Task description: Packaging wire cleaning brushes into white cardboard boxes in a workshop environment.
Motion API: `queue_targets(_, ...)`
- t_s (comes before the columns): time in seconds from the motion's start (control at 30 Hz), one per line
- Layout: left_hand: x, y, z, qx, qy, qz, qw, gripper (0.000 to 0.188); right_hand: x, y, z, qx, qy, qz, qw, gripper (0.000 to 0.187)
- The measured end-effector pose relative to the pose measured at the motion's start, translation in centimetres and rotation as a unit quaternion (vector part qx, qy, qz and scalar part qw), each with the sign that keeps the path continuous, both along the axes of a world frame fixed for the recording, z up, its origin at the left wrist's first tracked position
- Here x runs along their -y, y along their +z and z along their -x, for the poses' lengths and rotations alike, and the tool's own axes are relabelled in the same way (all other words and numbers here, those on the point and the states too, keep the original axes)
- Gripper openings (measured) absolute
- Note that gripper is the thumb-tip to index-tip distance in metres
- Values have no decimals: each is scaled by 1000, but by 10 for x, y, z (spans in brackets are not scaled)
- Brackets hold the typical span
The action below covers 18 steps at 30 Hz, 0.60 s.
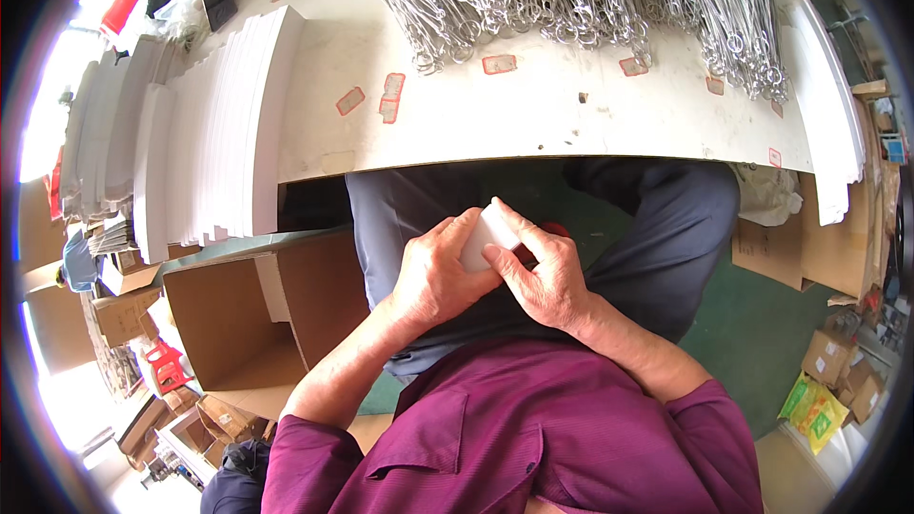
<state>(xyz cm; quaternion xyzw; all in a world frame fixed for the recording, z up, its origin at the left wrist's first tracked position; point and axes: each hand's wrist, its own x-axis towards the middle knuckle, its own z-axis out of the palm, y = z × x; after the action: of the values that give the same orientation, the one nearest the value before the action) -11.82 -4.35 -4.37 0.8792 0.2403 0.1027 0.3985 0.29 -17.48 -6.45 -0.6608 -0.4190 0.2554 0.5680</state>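
Note:
Between my two hands, over my lap, is a small white box [487, 240], tilted, with its lower part hidden by the fingers. My left hand [438, 268] closes round its left side. On the right side, my right hand [547, 276] grips it with thumb and fingers, the thumb lying across the near face. Both hands are just short of the table's near edge, below the tabletop. Whether the box is open at either end cannot be seen.
Thin metal wires with looped ends [571, 9] lie heaped along the far side of the pale table [457, 124]. White flat cartons [219, 124] stand stacked at left, more white pieces [828, 105] at right. An open cardboard box [238, 324] sits at lower left.

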Motion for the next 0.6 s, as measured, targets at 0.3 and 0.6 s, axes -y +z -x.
queue_targets(0.3,-2,17,-7,-15,12,-64,998,68,-13,13,-14,-153,-35,40,987,44)
queue_targets(0.6,-60,62,3,-66,144,-139,978,62,-35,37,-90,142,-112,-30,983,25)
